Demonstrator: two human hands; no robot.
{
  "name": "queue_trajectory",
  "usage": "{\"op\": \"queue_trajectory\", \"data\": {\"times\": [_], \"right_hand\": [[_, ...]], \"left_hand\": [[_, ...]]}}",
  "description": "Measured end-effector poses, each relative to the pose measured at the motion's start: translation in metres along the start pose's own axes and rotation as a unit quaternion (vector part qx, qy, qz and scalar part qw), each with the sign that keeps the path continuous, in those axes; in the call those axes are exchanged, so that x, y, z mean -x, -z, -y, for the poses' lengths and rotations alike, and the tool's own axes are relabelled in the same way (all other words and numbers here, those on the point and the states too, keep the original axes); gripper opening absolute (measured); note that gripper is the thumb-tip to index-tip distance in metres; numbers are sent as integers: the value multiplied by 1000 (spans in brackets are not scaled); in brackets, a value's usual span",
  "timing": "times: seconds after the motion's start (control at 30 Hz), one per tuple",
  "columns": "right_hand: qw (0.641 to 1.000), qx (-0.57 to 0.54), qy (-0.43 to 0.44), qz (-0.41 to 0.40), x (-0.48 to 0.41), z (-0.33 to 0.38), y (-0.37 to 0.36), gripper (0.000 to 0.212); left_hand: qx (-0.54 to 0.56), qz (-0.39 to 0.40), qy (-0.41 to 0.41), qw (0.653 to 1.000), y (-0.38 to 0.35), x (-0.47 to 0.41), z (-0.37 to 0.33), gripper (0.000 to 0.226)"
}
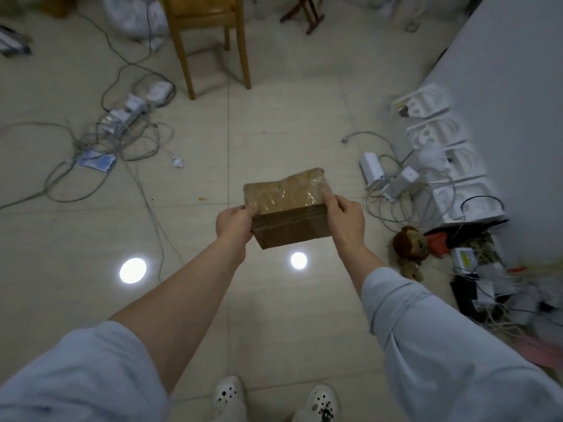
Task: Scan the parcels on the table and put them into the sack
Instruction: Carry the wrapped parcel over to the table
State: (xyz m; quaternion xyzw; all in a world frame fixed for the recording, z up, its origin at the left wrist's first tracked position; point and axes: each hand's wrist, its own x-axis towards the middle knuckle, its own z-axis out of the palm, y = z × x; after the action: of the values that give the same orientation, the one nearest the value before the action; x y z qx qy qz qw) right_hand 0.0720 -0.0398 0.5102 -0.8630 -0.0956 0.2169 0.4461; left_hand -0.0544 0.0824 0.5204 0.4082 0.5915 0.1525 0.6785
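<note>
Carrying step, I judge: my left hand (234, 224) and right hand (345, 216) each grip an end of the tape-wrapped cardboard parcel (288, 208), mid-frame above the tiled floor (274, 117); no sack or scanner in view, so finding them comes next.

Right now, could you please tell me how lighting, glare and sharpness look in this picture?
Head view: dim overall; two round lamp reflections glare on the glossy pale tiled floor; clear tape glints on the brown cardboard parcel held in the left hand and right hand; the cable clutter at the right edge is smeared; borders bend from the wide angle.
</note>
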Motion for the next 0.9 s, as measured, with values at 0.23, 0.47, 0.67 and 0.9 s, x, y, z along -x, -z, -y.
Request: {"op": "queue_trajectory", "data": {"times": [0.23, 0.47, 0.67, 0.9], "right_hand": [[993, -89, 70, -15, 79, 142, 66, 42], [979, -149, 133, -38, 99, 220, 102, 25], [975, -183, 128, 7, 49, 231, 112, 21], [972, -199, 116, 57, -50, 232, 146, 27]], "left_hand": [[-15, 68, -110, 991, 49, 101, -115, 17], [-7, 134, -184, 974, 53, 144, -193, 25], [-5, 145, -230, 962, 24, 129, -231, 37], [-22, 127, -260, 957, -54, 95, -268, 57]]}}
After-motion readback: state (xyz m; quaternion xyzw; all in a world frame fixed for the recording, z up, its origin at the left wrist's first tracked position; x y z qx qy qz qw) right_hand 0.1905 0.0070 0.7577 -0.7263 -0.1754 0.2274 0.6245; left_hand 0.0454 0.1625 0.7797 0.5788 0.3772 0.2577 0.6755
